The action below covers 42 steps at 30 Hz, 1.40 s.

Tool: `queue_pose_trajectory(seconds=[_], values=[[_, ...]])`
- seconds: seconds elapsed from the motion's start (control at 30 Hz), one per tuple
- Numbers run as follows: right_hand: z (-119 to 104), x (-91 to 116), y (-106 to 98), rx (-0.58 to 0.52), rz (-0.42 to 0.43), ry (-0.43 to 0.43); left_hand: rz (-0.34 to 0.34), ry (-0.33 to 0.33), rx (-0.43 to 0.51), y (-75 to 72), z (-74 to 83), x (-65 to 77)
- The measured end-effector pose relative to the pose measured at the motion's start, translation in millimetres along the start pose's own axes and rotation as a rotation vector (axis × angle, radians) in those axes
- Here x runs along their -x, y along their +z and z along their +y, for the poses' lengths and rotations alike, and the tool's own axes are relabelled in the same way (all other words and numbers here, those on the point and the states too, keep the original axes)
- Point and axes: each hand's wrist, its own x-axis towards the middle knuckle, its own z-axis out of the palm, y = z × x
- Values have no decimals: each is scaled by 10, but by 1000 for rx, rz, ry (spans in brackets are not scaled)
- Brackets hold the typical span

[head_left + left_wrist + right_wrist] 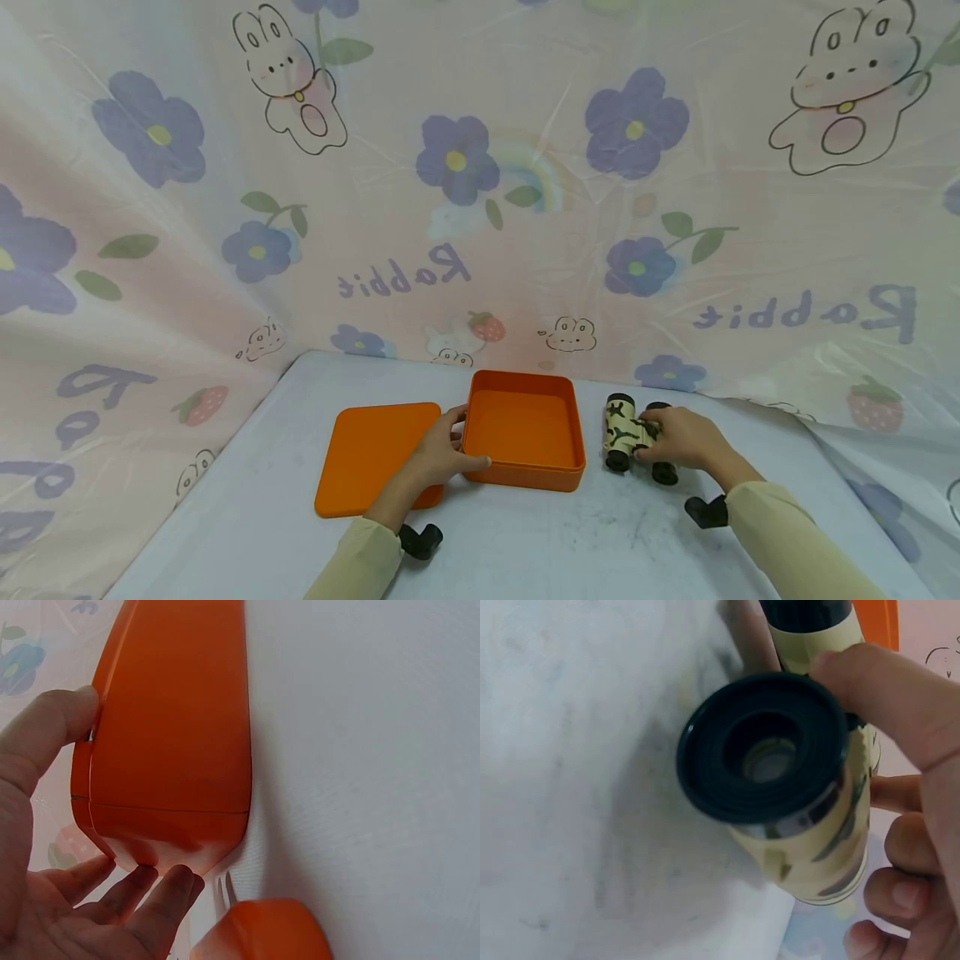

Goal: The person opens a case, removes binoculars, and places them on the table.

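An open square orange box (pixel 525 421) stands on the table, its inside facing up. My left hand (pixel 441 450) holds it at its near left corner. In the left wrist view the thumb (pixel 75 712) lies at the rim and the other fingers touch the corner. Right of the box are toy binoculars (pixel 621 429) in a cream and dark camouflage pattern with black ends. My right hand (pixel 681 437) grips them from above, partly covering the right barrel. The right wrist view shows one black eyepiece (pixel 761 750) close up, with the thumb beside the bridge between the barrels.
A flat orange lid (pixel 367 458) lies left of the box, partly under my left forearm. The white table (pixel 525 542) ends at the back against a curtain (pixel 525 250) printed with rabbits and flowers. A black strap piece (pixel 422 542) sits at the left wrist, another (pixel 707 512) at the right.
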Motion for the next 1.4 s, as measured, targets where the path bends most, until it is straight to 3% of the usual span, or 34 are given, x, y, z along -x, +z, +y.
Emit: queue_pose_trajectory(seconds=[0.67,1.17,1.4], values=[[51,34,101,3,9,9,2,-3,-5,14,-35,4],[-47,55,27,-34,-79,82,-13,9,2,37,-18,47],[-61,43,8,-40,-92,78,-3,3,-3,51,-28,44]])
